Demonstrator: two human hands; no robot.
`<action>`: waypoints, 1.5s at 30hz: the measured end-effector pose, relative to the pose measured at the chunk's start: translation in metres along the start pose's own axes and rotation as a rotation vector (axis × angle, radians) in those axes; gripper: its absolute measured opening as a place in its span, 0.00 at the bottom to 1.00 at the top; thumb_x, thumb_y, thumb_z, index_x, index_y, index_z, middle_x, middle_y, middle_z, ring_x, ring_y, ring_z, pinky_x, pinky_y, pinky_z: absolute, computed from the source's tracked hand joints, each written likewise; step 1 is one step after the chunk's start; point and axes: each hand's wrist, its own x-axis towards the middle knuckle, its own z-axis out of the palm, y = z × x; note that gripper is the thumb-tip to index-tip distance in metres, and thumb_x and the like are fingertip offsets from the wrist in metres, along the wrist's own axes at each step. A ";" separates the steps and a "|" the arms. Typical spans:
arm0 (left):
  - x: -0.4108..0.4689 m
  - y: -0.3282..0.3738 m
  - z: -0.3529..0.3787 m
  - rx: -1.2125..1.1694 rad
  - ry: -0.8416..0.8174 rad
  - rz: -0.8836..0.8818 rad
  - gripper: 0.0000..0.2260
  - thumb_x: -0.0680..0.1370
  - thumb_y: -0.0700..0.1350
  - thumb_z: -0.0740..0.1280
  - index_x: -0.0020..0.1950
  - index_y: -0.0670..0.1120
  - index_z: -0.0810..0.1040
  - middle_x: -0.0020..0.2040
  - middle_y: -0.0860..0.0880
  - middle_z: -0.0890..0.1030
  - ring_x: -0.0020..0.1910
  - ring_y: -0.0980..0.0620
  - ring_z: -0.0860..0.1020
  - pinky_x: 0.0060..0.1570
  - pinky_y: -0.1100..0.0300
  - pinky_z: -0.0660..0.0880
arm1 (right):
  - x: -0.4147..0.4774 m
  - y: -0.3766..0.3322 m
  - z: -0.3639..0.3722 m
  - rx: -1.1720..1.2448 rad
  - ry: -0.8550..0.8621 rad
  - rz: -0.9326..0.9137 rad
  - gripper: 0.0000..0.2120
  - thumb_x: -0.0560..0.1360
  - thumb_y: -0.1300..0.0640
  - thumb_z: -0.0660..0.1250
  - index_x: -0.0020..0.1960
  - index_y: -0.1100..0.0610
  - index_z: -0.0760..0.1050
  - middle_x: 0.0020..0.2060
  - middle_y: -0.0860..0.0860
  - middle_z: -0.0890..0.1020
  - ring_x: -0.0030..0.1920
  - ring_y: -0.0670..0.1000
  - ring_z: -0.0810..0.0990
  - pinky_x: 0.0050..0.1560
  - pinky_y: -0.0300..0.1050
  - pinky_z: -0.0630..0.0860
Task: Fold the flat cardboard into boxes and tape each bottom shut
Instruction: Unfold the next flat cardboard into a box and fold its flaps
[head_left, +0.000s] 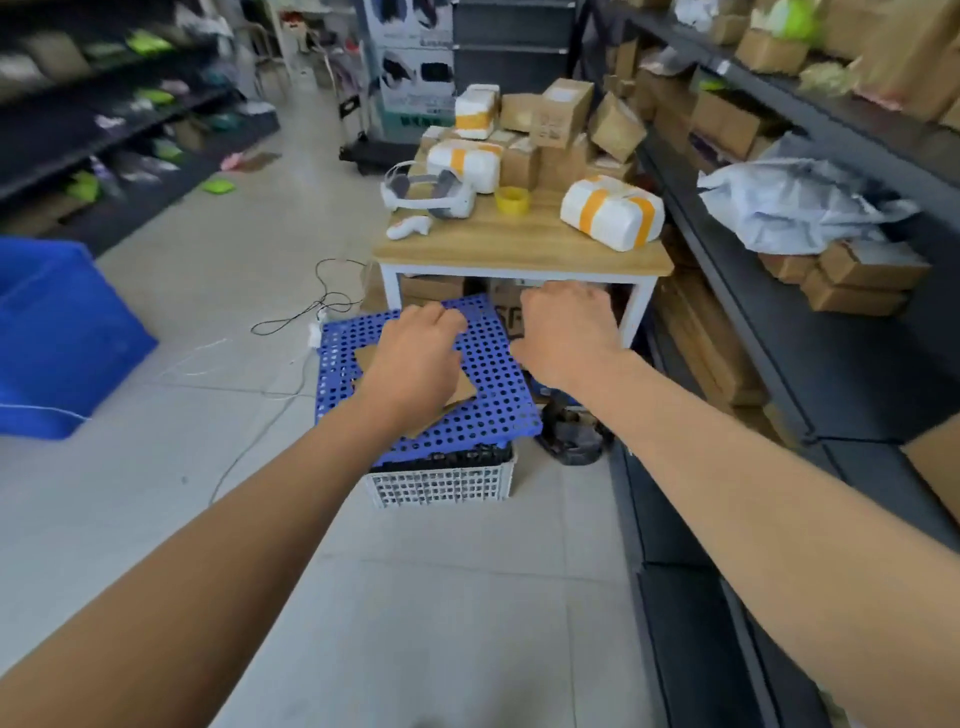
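Now, the flat cardboard (457, 392) lies brown and thin on a blue perforated panel (488, 374), directly under the left hand (415, 358). Its fingers curl down at the far side, but I can't tell if they've got a hold. The right hand (563, 332) is at the panel's far corner, knuckles bent, grip hidden too. The panel rests on a white lattice crate (441, 486). A wooden table (519, 239) stands just beyond, with a yellow tape roll (511, 200) on top.

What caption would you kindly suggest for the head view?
Left hand over flat cardboard on a blue perforated panel; right hand at the panel's edge.
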 end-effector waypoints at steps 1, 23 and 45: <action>0.000 -0.023 0.002 0.000 -0.007 -0.033 0.15 0.80 0.40 0.59 0.67 0.42 0.70 0.64 0.43 0.72 0.63 0.43 0.68 0.63 0.50 0.65 | 0.014 -0.016 0.007 0.011 -0.017 -0.026 0.10 0.77 0.54 0.63 0.56 0.58 0.73 0.54 0.56 0.77 0.59 0.59 0.72 0.60 0.53 0.66; 0.133 -0.222 0.193 -0.389 -0.298 -0.540 0.14 0.79 0.38 0.60 0.65 0.42 0.72 0.65 0.44 0.73 0.58 0.46 0.75 0.53 0.55 0.74 | 0.252 -0.052 0.251 0.300 -0.479 0.064 0.19 0.77 0.48 0.63 0.34 0.55 0.61 0.30 0.52 0.66 0.29 0.51 0.65 0.28 0.44 0.61; 0.163 -0.292 0.343 -0.965 -0.272 -1.168 0.06 0.77 0.35 0.64 0.52 0.43 0.71 0.43 0.44 0.72 0.35 0.48 0.70 0.41 0.53 0.71 | 0.308 -0.037 0.424 0.848 -0.554 0.757 0.31 0.74 0.48 0.70 0.69 0.63 0.63 0.64 0.58 0.71 0.57 0.57 0.74 0.49 0.47 0.71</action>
